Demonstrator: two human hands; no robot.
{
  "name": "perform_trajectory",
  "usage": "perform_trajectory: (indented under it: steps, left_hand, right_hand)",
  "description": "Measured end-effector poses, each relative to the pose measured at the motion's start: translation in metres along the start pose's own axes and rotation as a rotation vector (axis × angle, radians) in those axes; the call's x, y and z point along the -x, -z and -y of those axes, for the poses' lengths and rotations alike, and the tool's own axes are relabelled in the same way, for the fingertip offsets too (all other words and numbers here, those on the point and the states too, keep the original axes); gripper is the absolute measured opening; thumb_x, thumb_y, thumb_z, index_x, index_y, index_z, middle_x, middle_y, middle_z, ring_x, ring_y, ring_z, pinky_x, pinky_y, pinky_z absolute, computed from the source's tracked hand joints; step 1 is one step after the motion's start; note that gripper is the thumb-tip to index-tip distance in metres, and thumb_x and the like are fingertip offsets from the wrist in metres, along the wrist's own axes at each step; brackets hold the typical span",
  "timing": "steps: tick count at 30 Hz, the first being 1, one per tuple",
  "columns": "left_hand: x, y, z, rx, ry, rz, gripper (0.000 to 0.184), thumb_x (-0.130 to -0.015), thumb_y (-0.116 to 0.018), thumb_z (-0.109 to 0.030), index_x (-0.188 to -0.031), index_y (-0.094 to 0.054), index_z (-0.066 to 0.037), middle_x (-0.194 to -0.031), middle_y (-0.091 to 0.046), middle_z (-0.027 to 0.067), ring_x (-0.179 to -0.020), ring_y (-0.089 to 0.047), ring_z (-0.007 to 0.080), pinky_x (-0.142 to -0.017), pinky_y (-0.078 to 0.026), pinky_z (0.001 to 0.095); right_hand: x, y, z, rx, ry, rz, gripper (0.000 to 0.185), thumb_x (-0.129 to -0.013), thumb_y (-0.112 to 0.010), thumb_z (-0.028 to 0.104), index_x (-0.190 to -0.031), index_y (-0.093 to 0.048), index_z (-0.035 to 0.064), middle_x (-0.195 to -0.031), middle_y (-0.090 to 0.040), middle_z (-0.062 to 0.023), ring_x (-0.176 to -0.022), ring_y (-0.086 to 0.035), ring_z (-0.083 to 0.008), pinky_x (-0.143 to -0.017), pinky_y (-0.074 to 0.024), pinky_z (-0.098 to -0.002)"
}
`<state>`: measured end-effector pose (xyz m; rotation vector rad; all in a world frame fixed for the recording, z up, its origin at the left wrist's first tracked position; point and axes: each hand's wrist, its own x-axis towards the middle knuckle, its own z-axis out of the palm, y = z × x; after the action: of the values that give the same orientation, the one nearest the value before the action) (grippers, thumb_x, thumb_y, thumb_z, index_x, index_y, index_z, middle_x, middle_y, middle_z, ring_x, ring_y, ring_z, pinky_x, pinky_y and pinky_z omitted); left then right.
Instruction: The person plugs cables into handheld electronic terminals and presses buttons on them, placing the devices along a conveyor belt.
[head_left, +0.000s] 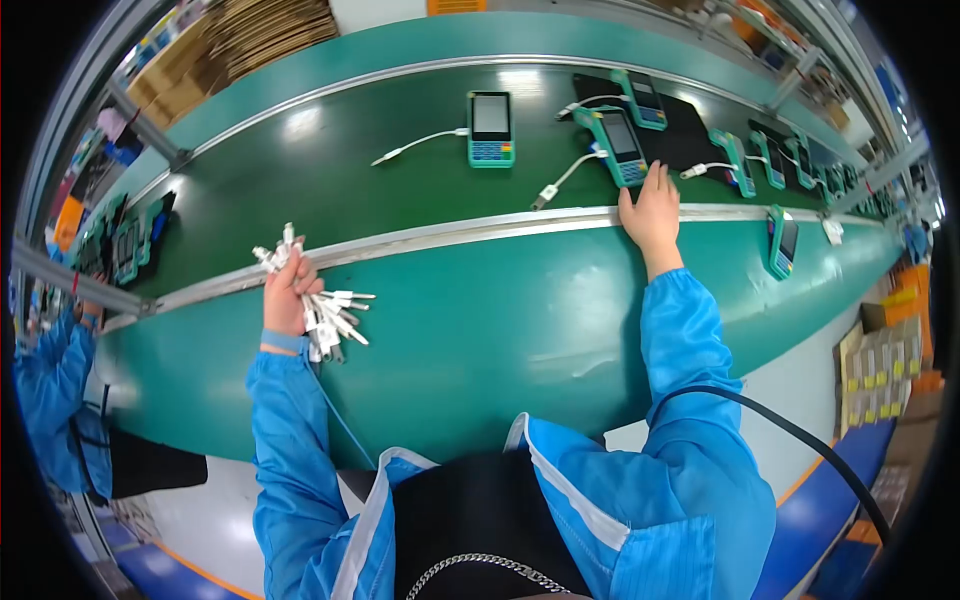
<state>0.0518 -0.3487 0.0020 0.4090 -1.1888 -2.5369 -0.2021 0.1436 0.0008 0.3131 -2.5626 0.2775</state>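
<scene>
Metal rail [450,236] runs beneath the right hand [655,215] — cardboard [268,38] beyond.

Bright light, white glare on the green belt [360,195], fisheye-bowed edges, black corners

The cables [326,322] were white, the terminals [491,115] teal (keypads [491,152] mostly blue), the table [480,310] green to its near edge.
</scene>
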Motion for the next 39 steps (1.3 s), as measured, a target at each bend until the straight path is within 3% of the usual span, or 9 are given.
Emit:
perform_trajectory:
  steps: [1,5,15,19,23,28,32,37,39]
  left_hand:
    - [0.0,0.0,-0.001,-0.009,-0.003,0.024,0.025,-0.101,-0.052,-0.016,-0.124,-0.054,-0.005,-0.072,-0.04,-0.0046,-0.055,-0.033,0.0032,-0.052,-0.029,0.0217]
    - [-0.005,0.014,0.001,-0.143,-0.032,0.055,0.032,-0.1,-0.052,-0.011,-0.131,-0.05,-0.001,-0.068,-0.035,-0.0083,-0.054,-0.03,0.0013,-0.052,-0.027,0.0207]
    - [-0.005,0.01,0.001,-0.038,-0.06,0.06,0.042,-0.105,-0.043,-0.03,-0.141,-0.041,-0.008,-0.069,-0.032,-0.0051,-0.055,-0.027,0.0029,-0.048,-0.026,0.019]
    - [-0.009,0.026,-0.001,-0.039,-0.072,0.109,0.041,-0.106,-0.044,-0.025,-0.142,-0.039,-0.005,-0.069,-0.03,-0.005,-0.055,-0.026,0.0028,-0.047,-0.025,0.0188]
    - [-0.008,0.025,0.004,-0.171,-0.144,0.026,0.04,-0.104,-0.047,-0.019,-0.14,-0.042,-0.002,-0.074,-0.038,-0.004,-0.059,-0.032,0.0044,-0.049,-0.029,0.0191]
    - [-0.021,0.058,0.003,-0.237,-0.163,0.05,0.024,-0.103,-0.05,-0.023,-0.118,-0.055,-0.004,-0.08,-0.051,-0.0018,-0.06,-0.041,0.0059,-0.05,-0.032,0.0219]
    - [-0.02,0.052,0.004,-0.25,-0.186,-0.008,0.02,-0.102,-0.053,-0.023,-0.11,-0.056,-0.005,-0.08,-0.052,-0.0023,-0.058,-0.04,0.0043,-0.049,-0.03,0.0208]
    - [0.001,0.019,0.013,-0.205,-0.241,-0.139,0.016,-0.102,-0.053,-0.021,-0.103,-0.055,-0.006,-0.075,-0.048,-0.0027,-0.059,-0.037,0.0045,-0.049,-0.026,0.0212]
    - [0.0,0.038,0.02,-0.187,-0.169,0.159,0.02,-0.102,-0.052,-0.025,-0.111,-0.056,-0.007,-0.066,-0.039,-0.005,-0.056,-0.033,0.0041,-0.048,-0.025,0.021]
  right_hand:
    - [0.004,0.005,-0.019,-0.112,-0.097,0.227,0.069,-0.083,-0.064,0.028,-0.134,-0.042,-0.0119,-0.123,-0.056,-0.0306,-0.116,-0.054,-0.042,-0.099,-0.0437,-0.0471]
    - [0.01,0.011,-0.016,-0.179,-0.012,0.118,0.064,-0.079,-0.066,0.025,-0.132,-0.046,-0.0072,-0.107,-0.064,-0.0261,-0.104,-0.059,-0.0418,-0.094,-0.0471,-0.0471]
    - [0.007,-0.01,-0.033,-0.162,-0.124,0.162,0.072,-0.08,-0.063,0.034,-0.137,-0.044,-0.0072,-0.135,-0.052,-0.0253,-0.124,-0.05,-0.0392,-0.106,-0.0412,-0.0426]
    - [0.007,0.013,-0.084,-0.01,-0.154,-0.13,0.068,-0.08,-0.062,0.028,-0.137,-0.045,-0.0045,-0.142,-0.046,-0.0242,-0.131,-0.046,-0.0354,-0.111,-0.0354,-0.0431]
    - [0.02,0.047,-0.216,0.526,-0.589,-0.23,0.077,-0.078,-0.065,0.028,-0.141,-0.037,-0.0078,-0.142,-0.043,-0.0296,-0.13,-0.043,-0.0415,-0.108,-0.035,-0.0497]
    - [0.041,0.059,-0.298,0.219,-0.896,-0.131,0.085,-0.074,-0.067,0.039,-0.139,-0.037,-0.0073,-0.131,-0.052,-0.0255,-0.119,-0.053,-0.0405,-0.098,-0.0459,-0.0494]
    - [0.045,0.075,-0.284,0.046,-0.88,-0.145,0.067,-0.064,-0.073,0.043,-0.105,-0.062,-0.0086,-0.108,-0.064,-0.0282,-0.101,-0.063,-0.0426,-0.091,-0.0515,-0.0462]
    - [0.076,0.075,-0.183,-0.506,-0.608,-0.275,0.066,-0.062,-0.08,0.032,-0.111,-0.06,-0.0072,-0.106,-0.063,-0.0227,-0.097,-0.063,-0.0336,-0.088,-0.0503,-0.0404]
    - [0.085,0.079,-0.106,-0.437,-0.429,-0.301,0.073,-0.063,-0.081,0.03,-0.121,-0.053,-0.0044,-0.108,-0.057,-0.0197,-0.1,-0.058,-0.0325,-0.089,-0.0486,-0.0403]
